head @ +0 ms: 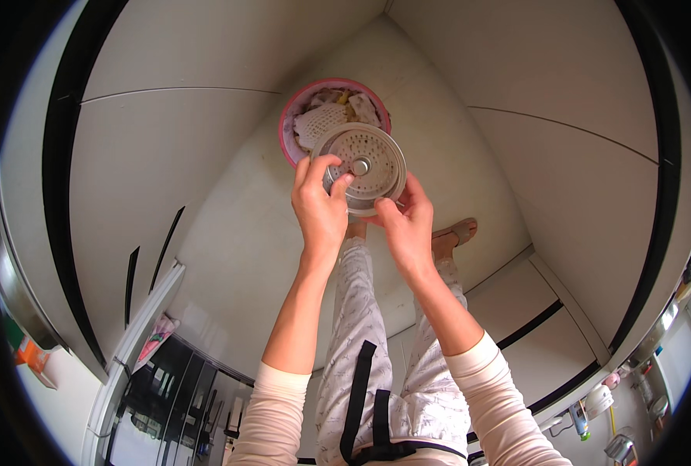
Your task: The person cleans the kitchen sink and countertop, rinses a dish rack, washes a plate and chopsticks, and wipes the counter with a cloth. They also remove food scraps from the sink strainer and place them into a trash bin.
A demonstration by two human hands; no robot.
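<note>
A round metal sink strainer basket (pixel 378 152) with a perforated base and a central knob (pixel 360 166) is held up in front of me, its hollow side facing the camera. My left hand (pixel 321 201) grips its lower left side, with index finger and thumb reaching over the rim near the knob. Around the lower right rim, my right hand (pixel 406 218) has its thumb in front and its fingers partly hidden behind. Small dark bits speckle the base. Beneath and beyond the strainer stands a pink-rimmed bin (pixel 335 81), partly covered by it.
Inside the bin are a white perforated piece (pixel 320 123) and crumpled refuse. Pale cabinets (pixel 165 145) rise on the left, others (pixel 567 145) on the right. A sandalled foot (pixel 462 231) rests on the floor (pixel 252 233). A dark glass-fronted appliance (pixel 165 384) appears lower left.
</note>
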